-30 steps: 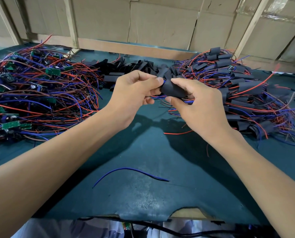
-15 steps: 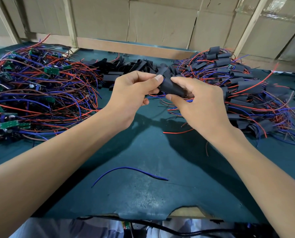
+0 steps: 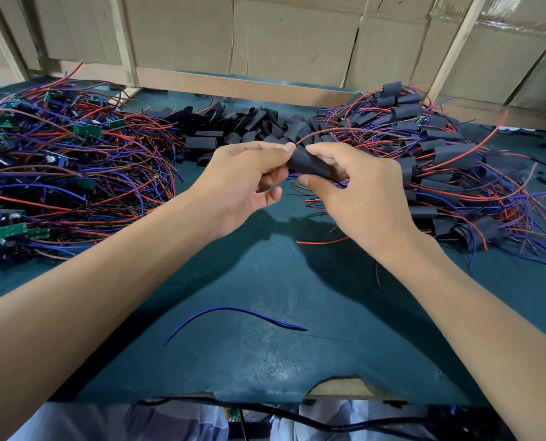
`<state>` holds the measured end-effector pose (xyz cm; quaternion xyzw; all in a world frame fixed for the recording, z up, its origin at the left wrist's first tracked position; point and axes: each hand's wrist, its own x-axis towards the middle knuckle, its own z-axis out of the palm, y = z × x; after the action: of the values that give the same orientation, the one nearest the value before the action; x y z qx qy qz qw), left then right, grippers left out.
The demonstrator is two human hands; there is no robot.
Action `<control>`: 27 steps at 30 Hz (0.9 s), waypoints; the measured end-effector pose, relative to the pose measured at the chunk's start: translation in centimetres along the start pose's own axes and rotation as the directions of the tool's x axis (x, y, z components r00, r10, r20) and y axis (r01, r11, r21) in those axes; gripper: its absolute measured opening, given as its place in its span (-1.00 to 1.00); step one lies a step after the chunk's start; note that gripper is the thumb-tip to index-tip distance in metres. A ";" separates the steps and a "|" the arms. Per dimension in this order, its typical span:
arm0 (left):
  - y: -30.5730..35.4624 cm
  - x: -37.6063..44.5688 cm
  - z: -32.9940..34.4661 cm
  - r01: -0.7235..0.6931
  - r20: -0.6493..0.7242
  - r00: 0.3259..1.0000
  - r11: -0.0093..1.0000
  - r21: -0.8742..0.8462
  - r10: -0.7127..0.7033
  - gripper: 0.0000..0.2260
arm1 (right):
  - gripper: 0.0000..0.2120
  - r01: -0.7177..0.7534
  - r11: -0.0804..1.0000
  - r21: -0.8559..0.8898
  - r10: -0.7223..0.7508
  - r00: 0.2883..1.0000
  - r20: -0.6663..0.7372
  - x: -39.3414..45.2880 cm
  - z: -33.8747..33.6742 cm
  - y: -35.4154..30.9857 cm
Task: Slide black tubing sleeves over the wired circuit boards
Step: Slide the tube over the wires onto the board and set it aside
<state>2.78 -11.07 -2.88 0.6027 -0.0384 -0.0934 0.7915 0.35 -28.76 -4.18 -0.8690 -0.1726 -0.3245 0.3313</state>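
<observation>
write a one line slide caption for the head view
Both hands, left hand and right hand, pinch a black sleeve between piles of bare boards and sleeved boards.

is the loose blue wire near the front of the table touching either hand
No, the loose blue wire lies alone on the green table, well short of the left hand and right hand holding the black sleeve.

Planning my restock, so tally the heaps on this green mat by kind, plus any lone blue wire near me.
Heap of unsleeved green circuit boards with red and blue wires: 1
Heap of empty black tubing sleeves: 1
Heap of black-sleeved wired boards: 1
Lone blue wire: 1
Total: 4
</observation>
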 end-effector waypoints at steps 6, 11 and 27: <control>0.3 0.3 -0.6 0.278 0.131 0.959 0.930 -0.240 -0.253 -0.92 | -0.64 0.059 0.998 -0.026 -0.056 0.994 0.094 0.3 -1.1 0.5; 0.4 0.6 -1.2 0.215 0.191 0.962 0.973 -0.083 -0.196 -0.95 | -0.64 0.130 0.984 -0.123 -0.106 0.977 0.184 0.7 -2.1 0.8; 3.1 1.5 -6.2 0.297 -0.243 0.953 -0.399 0.868 0.182 -0.65 | -0.70 -0.021 0.959 -0.284 0.040 0.997 0.061 2.7 -8.7 4.2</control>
<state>5.62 -4.66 -1.69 0.9950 0.0482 0.0262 -0.0837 0.60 -37.51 0.64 -0.9202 -0.1218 -0.3119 0.2027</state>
